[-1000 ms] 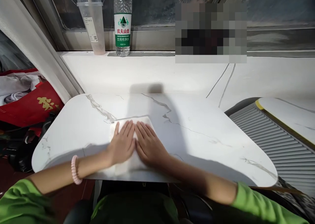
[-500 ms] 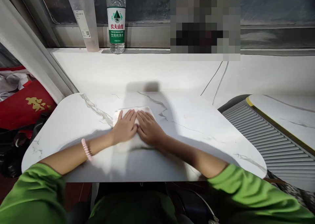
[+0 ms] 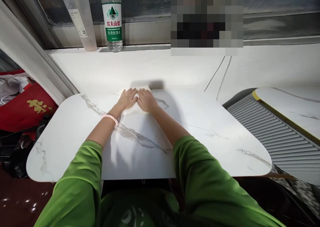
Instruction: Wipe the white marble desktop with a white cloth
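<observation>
A folded white cloth (image 3: pixel 137 110) lies on the white marble-patterned table (image 3: pixel 205 150), close to the edge along the wall. Pressing flat on its left half is my left hand (image 3: pixel 128 99), fingers stretched out and pointing to the wall. My right hand (image 3: pixel 147 101) rests flat on the right half, its fingers also extended. The thumbs almost meet in the middle. A pink coiled band (image 3: pixel 110 118) circles my left wrist. The part of the cloth beneath my palms is hidden.
On the window ledge stand a water bottle (image 3: pixel 112 24) and a tall lidded plastic cup (image 3: pixel 80 24). Two thin cables (image 3: pixel 222 77) run down the wall. At left is a red bag (image 3: pixel 35 104); at right, a ribbed grey panel (image 3: pixel 277 137) beside another tabletop (image 3: pixel 295 107).
Both hands have slid the cloth forward from the table's middle to its wall-side edge. My arms are now stretched further out, and the view has shifted slightly.
</observation>
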`<state>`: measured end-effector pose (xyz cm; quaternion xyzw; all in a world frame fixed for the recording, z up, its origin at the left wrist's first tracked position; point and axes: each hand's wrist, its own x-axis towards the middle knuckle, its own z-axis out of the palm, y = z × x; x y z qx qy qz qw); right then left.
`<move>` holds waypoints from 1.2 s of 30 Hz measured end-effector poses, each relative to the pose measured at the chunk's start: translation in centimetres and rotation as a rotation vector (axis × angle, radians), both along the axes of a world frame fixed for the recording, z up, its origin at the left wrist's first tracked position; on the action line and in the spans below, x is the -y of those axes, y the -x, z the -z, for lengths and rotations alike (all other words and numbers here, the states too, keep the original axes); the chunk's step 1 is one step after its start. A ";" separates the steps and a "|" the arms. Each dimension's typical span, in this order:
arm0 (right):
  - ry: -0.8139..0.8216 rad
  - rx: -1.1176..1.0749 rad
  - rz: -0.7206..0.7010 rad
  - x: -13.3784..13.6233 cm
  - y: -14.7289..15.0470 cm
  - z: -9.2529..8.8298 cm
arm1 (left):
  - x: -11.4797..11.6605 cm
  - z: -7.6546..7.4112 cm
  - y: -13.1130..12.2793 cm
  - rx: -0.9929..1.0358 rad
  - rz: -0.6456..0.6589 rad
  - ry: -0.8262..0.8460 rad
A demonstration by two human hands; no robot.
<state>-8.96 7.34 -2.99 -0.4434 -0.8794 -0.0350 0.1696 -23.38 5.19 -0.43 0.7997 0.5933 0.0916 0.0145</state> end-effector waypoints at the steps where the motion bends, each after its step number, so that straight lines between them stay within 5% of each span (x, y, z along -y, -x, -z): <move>1: -0.001 0.009 -0.004 0.4 -0.2 -0.1 | 0.6 -0.1 -0.1 -0.001 -0.006 0.000; 5: -0.007 0.032 -0.064 3.1 -1.6 -0.6 | 3.5 -0.3 -0.9 0.000 -0.022 0.002; 9: -0.016 0.034 -0.068 7.9 -3.5 -0.7 | 7.3 -0.3 -1.7 0.011 0.094 0.036; 18: -0.148 0.042 -0.133 21.0 -8.4 -0.6 | 19.9 -0.4 -5.9 -0.031 0.215 0.025; 22: -0.158 0.031 -0.131 23.1 -9.1 -0.7 | 22.1 -0.4 -6.8 -0.057 0.261 0.012; 27: -0.081 0.037 -0.127 19.2 -9.0 -0.2 | 18.2 -0.1 -6.9 -0.028 0.219 0.053; 36: -0.002 0.072 -0.065 3.0 -6.5 -1.0 | 2.2 0.2 -5.6 0.000 0.135 0.038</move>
